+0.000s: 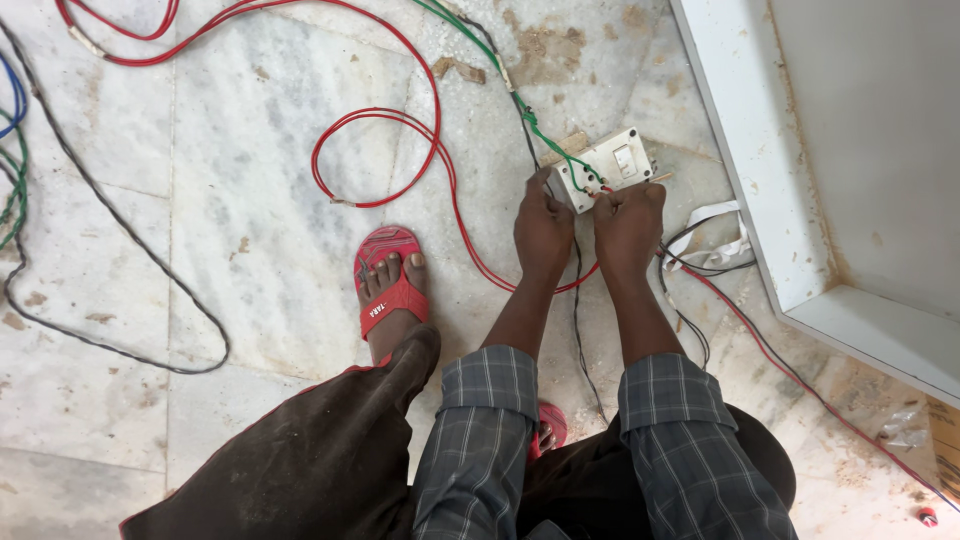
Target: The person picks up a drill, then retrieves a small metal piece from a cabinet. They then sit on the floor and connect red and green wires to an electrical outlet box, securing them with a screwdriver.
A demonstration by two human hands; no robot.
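Note:
A white electrical switch box point(612, 165) lies tilted on the marble floor, with green point(520, 100), red and black wires running into it. My left hand point(541, 228) grips the box's near left corner. My right hand point(629, 220) is closed in a fist at the box's lower edge, pinching something thin at the wire ends; what it pinches is hidden by the fingers. Both forearms come out of grey checked sleeves.
Long red wire point(380, 115) loops across the floor; black wire point(120, 230) curves at the left. My foot in a red sandal point(392, 285) stands left of the hands. A white cabinet frame point(760, 200) borders the right. White tape strips point(715, 235) lie beside it.

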